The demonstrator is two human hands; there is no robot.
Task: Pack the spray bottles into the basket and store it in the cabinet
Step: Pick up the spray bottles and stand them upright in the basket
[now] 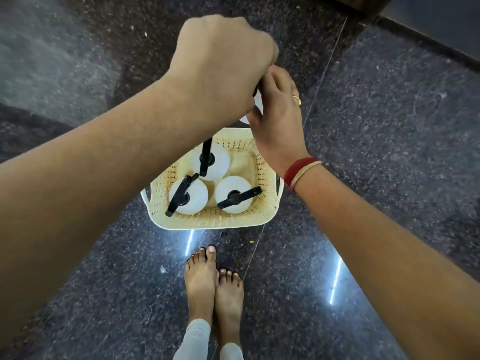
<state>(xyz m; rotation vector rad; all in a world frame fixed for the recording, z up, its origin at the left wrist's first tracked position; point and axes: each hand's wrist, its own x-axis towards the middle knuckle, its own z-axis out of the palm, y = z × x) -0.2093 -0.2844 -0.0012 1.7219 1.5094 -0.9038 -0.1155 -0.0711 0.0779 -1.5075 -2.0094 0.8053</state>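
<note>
I'm standing over the basket (213, 219) on the dark stone floor (376, 157), with three spray bottles (188, 194) already upright inside it, their black trigger heads pointing different ways. Both my hands meet above the basket's far rim around a fourth bottle (257, 103); only a sliver of its white body and a bit of black top shows between them. My left hand (220, 66) is closed in a fist over the top, and my right hand (276, 113) is wrapped around the side, so both are gripping it.

The free space is the far right corner of the basket, so I should lower the bottle straight down there, keeping it upright and turning its trigger away from the others so the heads don't snag. I can't read any brand, label or writing on the bottles or the basket.
</note>
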